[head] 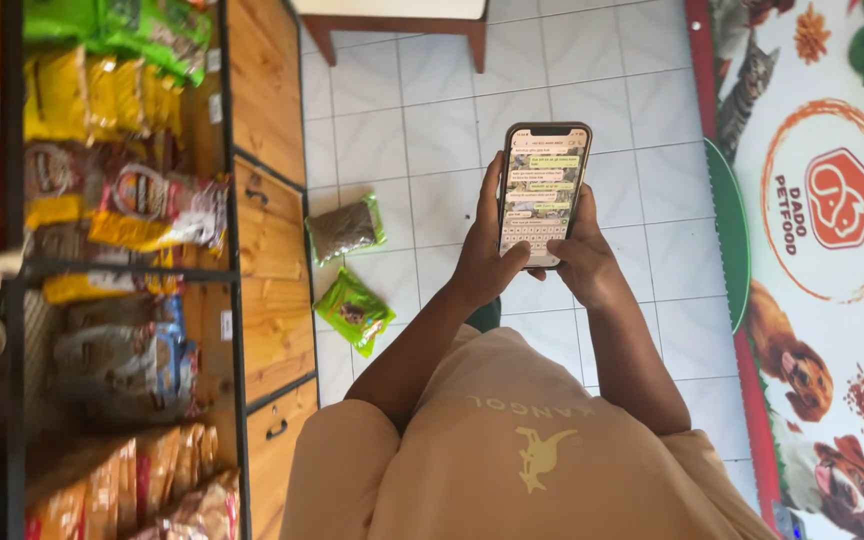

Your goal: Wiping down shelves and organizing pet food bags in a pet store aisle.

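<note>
Both your left hand [480, 262] and right hand [582, 255] wrap fingers around a smartphone [544, 193] held upright above white floor tiles [432, 110]; keep the thumbs low over its keyboard, grip steady.

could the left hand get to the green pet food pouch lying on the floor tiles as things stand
Probably not right away: the left hand and the right hand both hold the dark smartphone, raised well above the green pouch on the white tiled floor.

head camera looks steeply down, close over the tiled floor [642, 90].
</note>
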